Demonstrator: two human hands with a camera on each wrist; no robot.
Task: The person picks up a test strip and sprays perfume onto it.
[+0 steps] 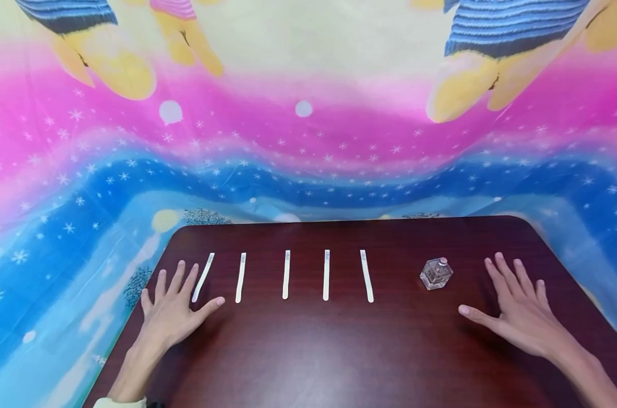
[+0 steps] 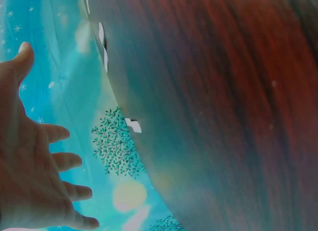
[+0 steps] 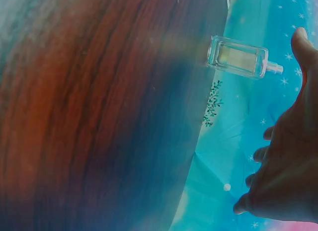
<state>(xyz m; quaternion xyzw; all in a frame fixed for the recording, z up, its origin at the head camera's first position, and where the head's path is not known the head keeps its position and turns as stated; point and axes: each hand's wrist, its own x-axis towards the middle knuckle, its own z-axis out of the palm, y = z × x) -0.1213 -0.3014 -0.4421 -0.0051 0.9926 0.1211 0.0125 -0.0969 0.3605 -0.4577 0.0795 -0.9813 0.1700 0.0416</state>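
Several narrow white paper strips (image 1: 285, 276) lie in a spaced row across the table, each with small marks at its far end. My left hand (image 1: 170, 314), fingers spread and straight, is at the left beside the leftmost strip (image 1: 203, 277); nothing is in it. To the right of the row stands a small clear glass perfume bottle (image 1: 436, 274) with a spray nozzle on top. My right hand (image 1: 523, 317) is spread to the right of that bottle, apart from it and holding nothing. The right wrist view shows the bottle (image 3: 241, 58) upright near the thumb.
The dark reddish-brown table (image 1: 308, 351) has rounded far corners. Behind it and along its sides hangs a colourful printed cloth (image 1: 308, 136) with snowflakes. A pale sleeve cuff (image 1: 119, 403) shows at my left wrist.
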